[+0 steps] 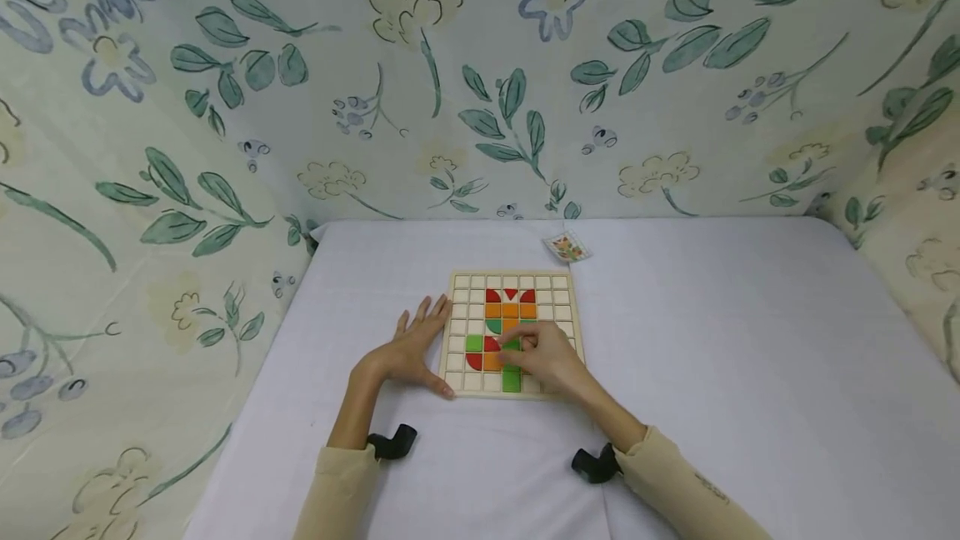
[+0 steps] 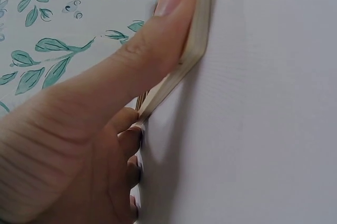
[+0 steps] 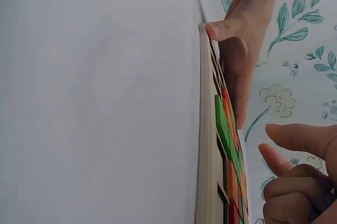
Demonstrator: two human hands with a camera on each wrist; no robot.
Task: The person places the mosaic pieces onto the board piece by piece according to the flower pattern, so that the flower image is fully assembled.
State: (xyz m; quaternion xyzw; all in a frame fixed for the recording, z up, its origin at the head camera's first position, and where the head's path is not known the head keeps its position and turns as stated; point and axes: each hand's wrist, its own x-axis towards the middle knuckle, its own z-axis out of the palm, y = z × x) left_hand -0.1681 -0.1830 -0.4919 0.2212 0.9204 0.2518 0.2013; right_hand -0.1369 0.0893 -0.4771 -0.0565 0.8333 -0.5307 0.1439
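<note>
A square wooden grid board (image 1: 459, 283) lies on the white cloth, with red, orange and green tiles in several of its cells. My left hand (image 1: 408, 352) rests along the board's left edge, fingers spread and thumb at the near left corner; the left wrist view shows its thumb (image 2: 152, 40) against the rim. Over the lower middle of the board is my right hand (image 1: 551, 357), covering some tiles. In the right wrist view its thumb and forefinger stand apart with nothing between them, the other fingers bent. Near its fingertips are a red tile (image 1: 491, 343) and an orange tile (image 1: 491, 362).
A small card with a coloured pattern (image 1: 567, 247) lies beyond the board, near the table's far edge. Floral cloth (image 1: 510, 107) hangs behind and beside the table. A black curved piece (image 1: 393, 442) sits at the left wrist, another (image 1: 595, 465) at the right.
</note>
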